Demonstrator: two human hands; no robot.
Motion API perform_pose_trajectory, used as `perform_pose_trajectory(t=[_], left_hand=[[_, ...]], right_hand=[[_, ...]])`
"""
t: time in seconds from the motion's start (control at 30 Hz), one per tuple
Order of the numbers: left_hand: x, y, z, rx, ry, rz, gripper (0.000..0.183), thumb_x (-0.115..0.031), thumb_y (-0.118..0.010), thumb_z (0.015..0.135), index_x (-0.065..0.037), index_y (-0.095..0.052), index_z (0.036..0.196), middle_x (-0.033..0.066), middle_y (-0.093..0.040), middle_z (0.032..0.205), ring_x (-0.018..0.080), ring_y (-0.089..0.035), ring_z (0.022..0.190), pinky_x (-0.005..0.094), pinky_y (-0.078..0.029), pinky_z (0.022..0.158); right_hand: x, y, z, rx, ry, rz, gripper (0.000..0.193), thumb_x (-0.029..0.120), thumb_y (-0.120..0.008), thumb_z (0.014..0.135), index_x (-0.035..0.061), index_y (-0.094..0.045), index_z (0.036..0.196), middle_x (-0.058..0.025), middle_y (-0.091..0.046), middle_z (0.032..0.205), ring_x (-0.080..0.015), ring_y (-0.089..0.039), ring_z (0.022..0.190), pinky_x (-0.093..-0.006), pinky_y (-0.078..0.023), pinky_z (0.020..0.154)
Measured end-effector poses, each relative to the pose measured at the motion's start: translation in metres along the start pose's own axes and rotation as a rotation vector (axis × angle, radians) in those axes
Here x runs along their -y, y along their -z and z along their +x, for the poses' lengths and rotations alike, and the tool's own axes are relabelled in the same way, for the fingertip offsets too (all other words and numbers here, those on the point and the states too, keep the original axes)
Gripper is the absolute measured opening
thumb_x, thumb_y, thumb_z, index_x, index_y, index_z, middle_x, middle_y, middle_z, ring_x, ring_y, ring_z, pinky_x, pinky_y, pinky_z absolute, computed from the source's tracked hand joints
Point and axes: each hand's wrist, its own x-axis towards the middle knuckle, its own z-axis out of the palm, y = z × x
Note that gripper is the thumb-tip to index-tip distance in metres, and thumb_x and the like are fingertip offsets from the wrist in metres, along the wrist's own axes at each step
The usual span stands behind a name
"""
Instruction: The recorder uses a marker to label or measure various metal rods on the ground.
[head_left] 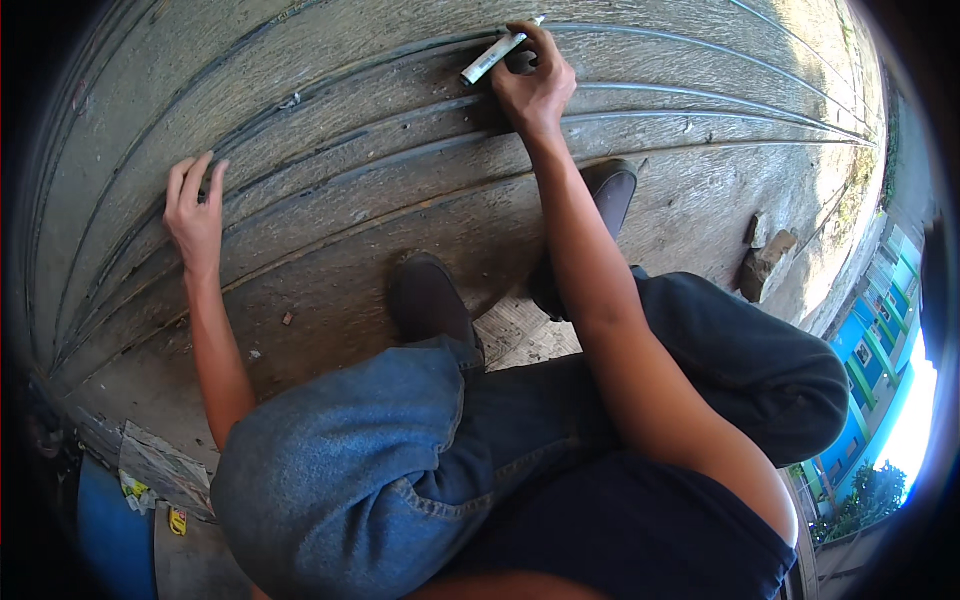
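Observation:
Several long thin metal rods [690,92] lie side by side across the rough concrete floor, curved by the lens. At the top, my right hand [538,95] is closed round a short white marker-like stick [488,62] with a dark end, held at a slant over the rods. Farther left, my left hand [196,220] is beside the rods, fingers curved and the thumb apart from them. Nothing shows between its fingers; whether the fingertips touch a rod I cannot tell. A small pale scrap [290,101] lies by a rod between my hands.
My dark shoes [430,295] stand just on the near side of the rods. Stone chunks [770,262] lie at the right. Lower left are crumpled newspaper [155,465], a blue panel [110,530] and a small yellow object [178,521]. A blue building [868,350] rises beyond the right edge.

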Motion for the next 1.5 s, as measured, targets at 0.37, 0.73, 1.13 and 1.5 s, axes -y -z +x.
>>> perform_pose_trajectory(t=[0.37,0.73,1.13,1.5], left_hand=[[-0.008,-0.012,0.018,0.028,-0.245,0.117,0.019,-0.011,-0.083,0.082,-0.003,-0.073,0.097,0.0079,-0.072,0.101,0.0279,-0.072,0.084,0.0367,-0.058,0.071],[0.001,-0.012,0.022,0.116,-0.339,0.129,0.019,-0.01,-0.079,0.086,-0.001,-0.07,0.1,0.0108,-0.073,0.102,0.0295,-0.074,0.079,0.0358,-0.059,0.066],[0.008,-0.018,0.019,0.078,-0.36,0.139,0.02,-0.011,-0.08,0.086,-0.002,-0.071,0.101,0.0098,-0.073,0.103,0.0285,-0.074,0.079,0.0348,-0.059,0.065],[0.005,-0.02,0.018,0.052,-0.349,0.148,0.018,-0.013,-0.079,0.088,-0.003,-0.071,0.1,0.0084,-0.073,0.102,0.0266,-0.074,0.08,0.0341,-0.06,0.066]], right_hand=[[-0.005,-0.002,-0.001,-0.007,0.021,0.007,0.038,0.007,-0.075,0.07,0.0153,-0.072,0.107,-0.009,-0.073,0.087,-0.0277,-0.073,0.084,-0.0366,-0.056,0.076],[-0.003,-0.001,0.001,0.008,-0.02,-0.002,0.038,0.008,-0.075,0.071,0.0165,-0.073,0.107,-0.0088,-0.072,0.083,-0.028,-0.073,0.08,-0.0363,-0.056,0.074],[-0.004,-0.002,-0.002,-0.024,-0.028,0.009,0.036,0.009,-0.074,0.072,0.0177,-0.073,0.106,-0.0075,-0.073,0.083,-0.0276,-0.072,0.078,-0.0365,-0.056,0.072],[-0.005,-0.002,-0.002,-0.01,-0.052,-0.007,0.035,0.01,-0.074,0.072,0.0181,-0.074,0.107,-0.0073,-0.073,0.083,-0.0286,-0.073,0.08,-0.0371,-0.056,0.073]])
